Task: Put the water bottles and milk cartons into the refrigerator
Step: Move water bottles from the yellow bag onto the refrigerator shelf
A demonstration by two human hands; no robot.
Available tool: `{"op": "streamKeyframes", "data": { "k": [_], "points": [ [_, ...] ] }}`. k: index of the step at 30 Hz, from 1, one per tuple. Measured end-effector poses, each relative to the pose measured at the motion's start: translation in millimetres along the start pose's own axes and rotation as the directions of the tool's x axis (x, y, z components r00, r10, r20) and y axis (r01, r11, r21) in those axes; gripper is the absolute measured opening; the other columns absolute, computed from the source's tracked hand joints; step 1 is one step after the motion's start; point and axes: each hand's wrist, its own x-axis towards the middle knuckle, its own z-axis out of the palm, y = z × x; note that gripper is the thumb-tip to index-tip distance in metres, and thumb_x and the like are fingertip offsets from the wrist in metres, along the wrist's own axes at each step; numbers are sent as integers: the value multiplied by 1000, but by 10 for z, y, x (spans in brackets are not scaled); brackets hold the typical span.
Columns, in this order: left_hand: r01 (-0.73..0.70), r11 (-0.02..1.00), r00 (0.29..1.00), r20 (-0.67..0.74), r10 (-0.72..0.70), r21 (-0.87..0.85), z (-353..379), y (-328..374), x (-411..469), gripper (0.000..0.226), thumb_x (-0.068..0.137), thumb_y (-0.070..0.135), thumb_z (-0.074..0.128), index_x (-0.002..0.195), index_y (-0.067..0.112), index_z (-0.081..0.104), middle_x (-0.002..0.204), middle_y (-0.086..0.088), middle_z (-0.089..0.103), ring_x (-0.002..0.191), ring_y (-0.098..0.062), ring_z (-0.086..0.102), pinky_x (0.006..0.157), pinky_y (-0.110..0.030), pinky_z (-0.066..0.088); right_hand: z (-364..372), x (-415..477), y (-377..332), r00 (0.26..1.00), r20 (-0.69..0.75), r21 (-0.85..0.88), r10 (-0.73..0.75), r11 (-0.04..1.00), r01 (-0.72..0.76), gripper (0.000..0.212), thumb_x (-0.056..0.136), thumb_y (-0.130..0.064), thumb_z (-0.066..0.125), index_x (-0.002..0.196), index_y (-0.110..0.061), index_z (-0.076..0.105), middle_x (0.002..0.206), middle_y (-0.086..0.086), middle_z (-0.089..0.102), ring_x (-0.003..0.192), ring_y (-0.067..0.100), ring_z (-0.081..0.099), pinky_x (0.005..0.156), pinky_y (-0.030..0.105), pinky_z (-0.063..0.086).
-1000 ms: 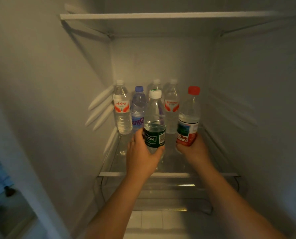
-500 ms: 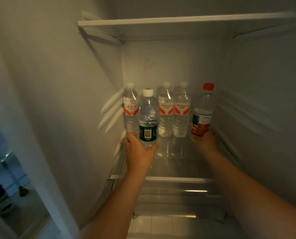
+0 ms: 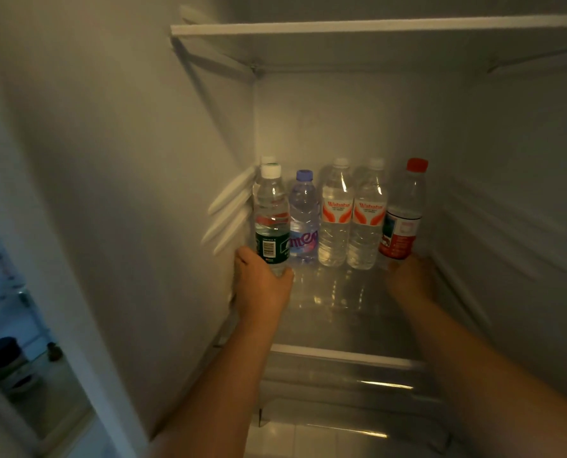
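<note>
Left grip (image 3: 264, 285), right grip (image 3: 407, 279): two of six bottles (image 3: 336, 226).

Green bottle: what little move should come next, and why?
Probably set it on the shelf and let go: the left hand grips the green bottle by its base, in line with the row, beside the purple-capped bottle. The right hand holds the red-capped bottle likewise.

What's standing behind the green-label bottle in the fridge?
Another bottle: only its cap peeks over the green-label bottle, which the left hand holds. Its body is mostly covered.
</note>
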Motion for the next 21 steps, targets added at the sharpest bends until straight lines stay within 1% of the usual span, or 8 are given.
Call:
{"op": "streamKeyframes", "data": {
  "k": [3, 5, 7, 9, 11, 14, 18, 21],
  "points": [
    [-36, 996, 999, -28, 38, 77, 21, -15, -21, 59, 73, 33, 81, 109, 10, 41, 117, -13, 52, 101, -34, 58, 75, -42, 50, 10, -6, 28, 1000, -3, -29, -11, 1000, 11, 36, 95, -31, 52, 126, -13, 56, 126, 16, 57, 107, 37, 60, 88, 47, 52],
    [-20, 995, 999, -24, 22, 97, 16, -29, 1, 52, 77, 34, 78, 108, 8, 46, 114, -15, 58, 100, -35, 60, 73, -39, 48, 19, 3, 48, 1000, -12, -34, -17, 999, 16, 38, 95, -31, 53, 127, -12, 56, 128, 18, 55, 110, 39, 58, 90, 48, 52],
    [18, 997, 1000, -3, -18, 80, -6, -54, 59, 39, 84, 28, 73, 106, 6, 49, 108, -16, 64, 98, -37, 63, 70, -34, 43, 13, 2, 44, 999, -27, -41, -26, 999, 25, 38, 93, -31, 52, 126, -11, 56, 127, 19, 56, 110, 41, 58, 90, 49, 51],
    [35, 997, 999, 3, -35, 64, -18, -82, 102, 29, 88, 20, 67, 105, 2, 51, 105, -19, 66, 95, -38, 64, 69, -33, 43, 18, 0, 50, 999, -25, -31, -38, 999, 37, 38, 93, -31, 52, 124, -11, 56, 126, 19, 57, 109, 40, 59, 89, 50, 52],
    [53, 997, 999, -3, -53, 57, -19, -92, 116, 23, 90, 17, 62, 104, 1, 53, 103, -21, 67, 94, -39, 64, 67, -33, 41, 7, -7, 40, 999, -16, -21, -33, 999, 32, 39, 93, -32, 53, 126, -11, 55, 127, 19, 56, 110, 40, 58, 90, 49, 51],
    [66, 996, 998, 7, -66, 64, 6, -100, 111, 20, 91, 18, 61, 102, 2, 54, 102, -21, 67, 93, -40, 64, 66, -33, 39, -1, 1, 42, 1000, -16, -28, -27, 999, 26, 40, 93, -33, 55, 127, -11, 54, 127, 20, 56, 110, 41, 58, 90, 50, 51],
    [66, 995, 998, 14, -67, 76, 21, -110, 96, 20, 91, 17, 59, 102, 2, 54, 102, -21, 67, 94, -40, 64, 67, -34, 41, -32, -53, 8, 1000, -9, -59, -27, 998, 26, 42, 96, -31, 52, 132, -8, 50, 131, 21, 53, 113, 41, 56, 91, 49, 50],
    [80, 996, 996, 33, -82, 40, -7, -71, 58, 20, 89, 16, 62, 102, 2, 55, 102, -20, 67, 94, -39, 64, 69, -34, 44, -94, -117, -37, 998, 54, -48, -32, 998, 34, 52, 93, -34, 55, 137, -9, 44, 133, 18, 53, 113, 40, 57, 89, 47, 51]
  ]
}}
